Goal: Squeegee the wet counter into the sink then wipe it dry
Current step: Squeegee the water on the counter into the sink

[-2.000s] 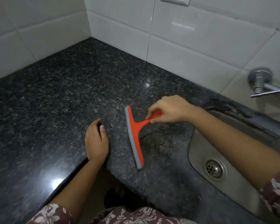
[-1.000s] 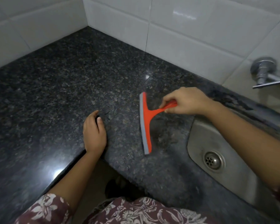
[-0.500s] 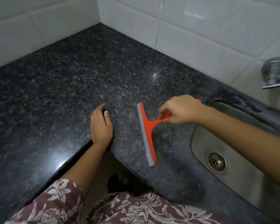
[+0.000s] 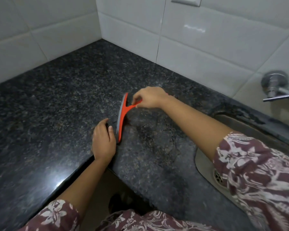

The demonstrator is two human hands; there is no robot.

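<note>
My right hand (image 4: 151,97) grips the handle of an orange squeegee (image 4: 122,116) with a grey rubber blade. The blade rests on the dark speckled granite counter (image 4: 60,97), running near-to-far. My left hand (image 4: 103,140) lies flat on the counter by its front edge, its fingertips just left of the blade's near end, holding nothing. Wet streaks (image 4: 157,139) show on the granite to the right of the blade. The steel sink (image 4: 205,165) lies at the right, its drain (image 4: 218,177) partly hidden by my patterned sleeve.
White tiled walls meet in a corner behind the counter. A chrome tap (image 4: 275,87) sticks out of the right wall above the sink. A white switch plate (image 4: 185,0) sits at the top edge. The counter's front edge steps inward near my left wrist.
The squeegee has moved left, away from the sink, and its blade's near end now sits right beside my left hand's fingers. My left hand stayed in place.
</note>
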